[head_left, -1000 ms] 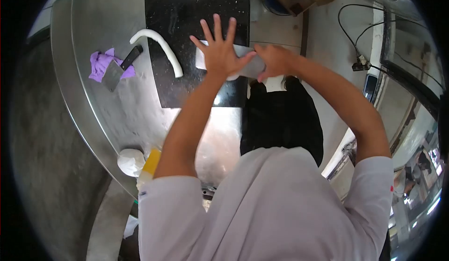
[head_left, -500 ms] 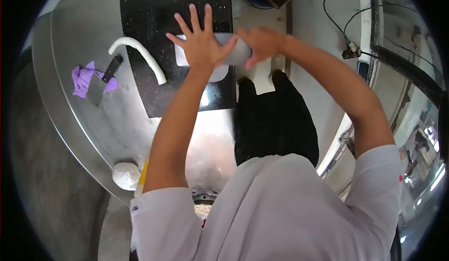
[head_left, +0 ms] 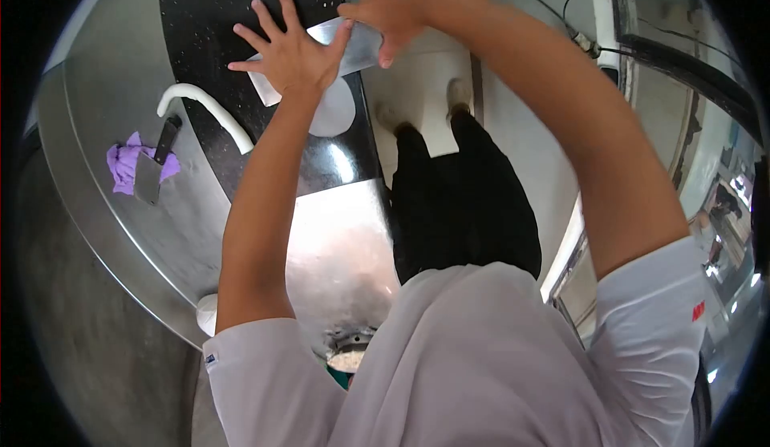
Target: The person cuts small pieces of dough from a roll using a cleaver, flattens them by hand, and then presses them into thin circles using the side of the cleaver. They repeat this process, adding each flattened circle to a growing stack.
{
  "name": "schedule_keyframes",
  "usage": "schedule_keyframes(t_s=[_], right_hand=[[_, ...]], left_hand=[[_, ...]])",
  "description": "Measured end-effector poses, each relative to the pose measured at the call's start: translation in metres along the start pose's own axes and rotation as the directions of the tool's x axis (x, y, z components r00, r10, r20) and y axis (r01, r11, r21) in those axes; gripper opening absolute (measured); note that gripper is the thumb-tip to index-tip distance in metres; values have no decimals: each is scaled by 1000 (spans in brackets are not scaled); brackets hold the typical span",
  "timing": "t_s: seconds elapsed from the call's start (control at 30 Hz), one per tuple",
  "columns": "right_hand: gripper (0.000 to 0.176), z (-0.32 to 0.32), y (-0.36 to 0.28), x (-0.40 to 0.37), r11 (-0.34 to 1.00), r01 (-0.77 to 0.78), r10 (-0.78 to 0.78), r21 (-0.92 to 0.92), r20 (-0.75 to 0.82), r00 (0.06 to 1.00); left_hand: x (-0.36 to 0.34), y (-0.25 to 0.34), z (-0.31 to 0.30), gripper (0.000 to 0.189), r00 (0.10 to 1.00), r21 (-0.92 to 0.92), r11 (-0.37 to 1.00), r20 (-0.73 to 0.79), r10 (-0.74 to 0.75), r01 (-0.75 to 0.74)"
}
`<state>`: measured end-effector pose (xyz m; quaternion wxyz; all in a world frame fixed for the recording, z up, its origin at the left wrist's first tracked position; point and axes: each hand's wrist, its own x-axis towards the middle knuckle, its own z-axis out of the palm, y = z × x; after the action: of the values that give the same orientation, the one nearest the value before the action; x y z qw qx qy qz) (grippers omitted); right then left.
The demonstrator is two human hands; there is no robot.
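A wide, flat metal blade (head_left: 358, 49) lies across the black slab (head_left: 241, 6), slanting beyond its right edge. My left hand (head_left: 295, 60) presses on it palm down, fingers spread and holding nothing. At the blade's right end my right hand (head_left: 389, 16) is closed around it; any handle is hidden by the fingers. Just below the blade, a thin round white dough sheet (head_left: 334, 109) lies on the slab. To the left, a curved white dough rope (head_left: 210, 109) rests partly on the slab, its far end over the metal counter.
A cleaver (head_left: 157, 158) with a black handle lies on a purple cloth (head_left: 124, 166) on the steel counter. A white rounded object (head_left: 207, 314) sits near my left elbow. Black cables (head_left: 565, 14) run at the upper right, and a bowl (head_left: 346, 361) stands below the counter.
The view has shifted, so the slab and counter items sit further left. My right hand and the blade's right end have swung farther from my body, uncovering more of the round dough sheet.
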<state>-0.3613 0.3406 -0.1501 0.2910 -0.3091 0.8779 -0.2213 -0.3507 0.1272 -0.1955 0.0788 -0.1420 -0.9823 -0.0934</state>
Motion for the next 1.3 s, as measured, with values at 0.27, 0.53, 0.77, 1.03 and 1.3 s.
schedule_keyframes(t_s=[0.27,0.53,0.77,1.03,1.3], right_hand=[[79,42,19,2,976,151,-127,155,-155,980],[81,30,-30,-9,991,-19,27,132,-60,998],[93,27,-1,12,992,-21,35,121,-109,993],[78,57,-7,3,998,-22,37,64,-241,970],[68,-3,-8,25,936,-214,337,278,-545,767]], left_hand=[[-1,-8,11,117,991,14,993,58,119,-120],[3,-17,-50,117,873,105,943,421,246,-316],[41,-14,-57,110,877,169,921,404,261,-351],[46,-13,-53,105,808,81,891,463,364,-448],[42,-55,-55,90,732,163,715,207,649,-680]])
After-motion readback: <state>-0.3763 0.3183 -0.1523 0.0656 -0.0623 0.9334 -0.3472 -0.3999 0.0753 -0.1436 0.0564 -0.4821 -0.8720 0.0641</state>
